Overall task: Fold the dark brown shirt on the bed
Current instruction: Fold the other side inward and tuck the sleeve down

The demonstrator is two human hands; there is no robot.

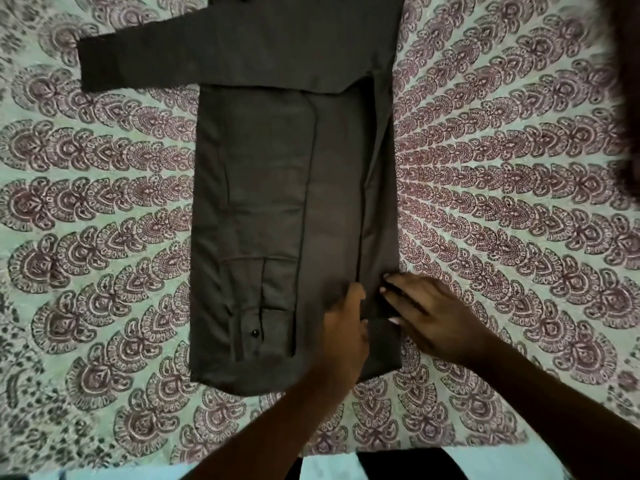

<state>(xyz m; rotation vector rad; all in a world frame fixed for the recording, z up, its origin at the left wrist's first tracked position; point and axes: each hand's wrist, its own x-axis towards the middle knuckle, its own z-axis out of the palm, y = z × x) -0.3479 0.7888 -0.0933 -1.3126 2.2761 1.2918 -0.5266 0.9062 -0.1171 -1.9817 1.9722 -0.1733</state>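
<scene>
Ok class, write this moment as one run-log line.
shirt: flat on bed, one sleeve out | left hand: at edge of flap | right hand: flat on flap

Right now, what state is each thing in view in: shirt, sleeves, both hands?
dark brown shirt: flat on the bedsheet, partly folded lengthwise.
outstretched sleeve: unfolded, lying out sideways.
folded sleeve: laid down along the body, cuff near the hem.
left hand: on a fold's edge, grip unclear.
right hand: fingers straight, flat on the shirt's edge.
</scene>
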